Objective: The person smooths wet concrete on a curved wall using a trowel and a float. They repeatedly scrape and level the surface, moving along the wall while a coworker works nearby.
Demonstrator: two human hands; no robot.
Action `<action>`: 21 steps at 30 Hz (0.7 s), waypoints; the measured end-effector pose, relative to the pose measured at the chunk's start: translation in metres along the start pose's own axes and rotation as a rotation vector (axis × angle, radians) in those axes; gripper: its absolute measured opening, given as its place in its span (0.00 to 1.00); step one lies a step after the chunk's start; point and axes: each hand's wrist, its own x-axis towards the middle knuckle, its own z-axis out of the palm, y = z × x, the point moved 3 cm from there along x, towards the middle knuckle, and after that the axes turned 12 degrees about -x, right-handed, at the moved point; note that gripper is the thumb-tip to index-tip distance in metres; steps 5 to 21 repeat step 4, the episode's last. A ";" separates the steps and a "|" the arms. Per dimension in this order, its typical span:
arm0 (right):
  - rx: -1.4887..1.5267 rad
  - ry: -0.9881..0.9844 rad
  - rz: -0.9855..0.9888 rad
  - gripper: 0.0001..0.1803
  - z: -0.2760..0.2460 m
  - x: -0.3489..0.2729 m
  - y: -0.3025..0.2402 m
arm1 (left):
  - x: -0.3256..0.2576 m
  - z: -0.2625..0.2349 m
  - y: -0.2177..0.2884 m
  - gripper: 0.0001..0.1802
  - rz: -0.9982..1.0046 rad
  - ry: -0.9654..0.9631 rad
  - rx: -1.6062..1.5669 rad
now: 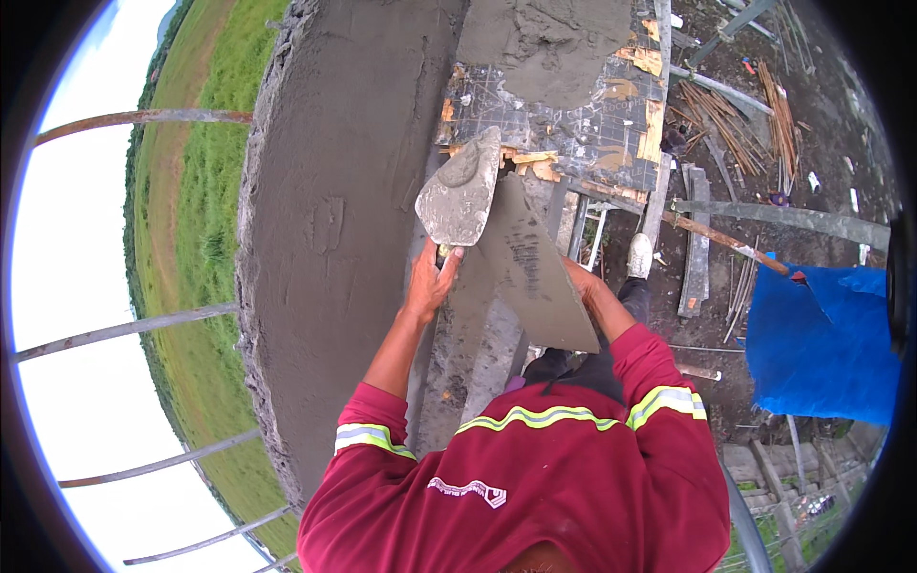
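My left hand [430, 282] grips the handle of a pointed trowel [460, 191], whose grey, mortar-smeared blade points up beside the wet plastered wall [334, 220]. My right hand [581, 282] holds a flat rectangular float board [535, 263] coated with grey mortar; it tilts down to the right, and its upper end meets the trowel blade. Both red sleeves with reflective stripes come up from the lower edge. A board [573, 105] with a heap of wet mortar [544, 43] sits just above the trowel tip.
Rusty scaffold rails [124, 329] curve across the left, over green grass far below. Under my white shoe [638, 256] are planks and steel pipes [783, 220]. A blue tarp [821, 344] lies at right, and bundles of sticks [735, 115] lie on muddy ground.
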 end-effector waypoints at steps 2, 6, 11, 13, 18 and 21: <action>0.066 0.080 0.020 0.29 -0.006 -0.018 0.018 | 0.027 -0.002 -0.012 0.20 -0.028 0.096 0.018; 0.107 0.119 0.029 0.30 -0.008 -0.028 0.031 | 0.053 -0.006 -0.026 0.19 -0.089 0.139 0.112; 0.107 0.119 0.029 0.30 -0.008 -0.028 0.031 | 0.053 -0.006 -0.026 0.19 -0.089 0.139 0.112; 0.107 0.119 0.029 0.30 -0.008 -0.028 0.031 | 0.053 -0.006 -0.026 0.19 -0.089 0.139 0.112; 0.107 0.119 0.029 0.30 -0.008 -0.028 0.031 | 0.053 -0.006 -0.026 0.19 -0.089 0.139 0.112; 0.107 0.119 0.029 0.30 -0.008 -0.028 0.031 | 0.053 -0.006 -0.026 0.19 -0.089 0.139 0.112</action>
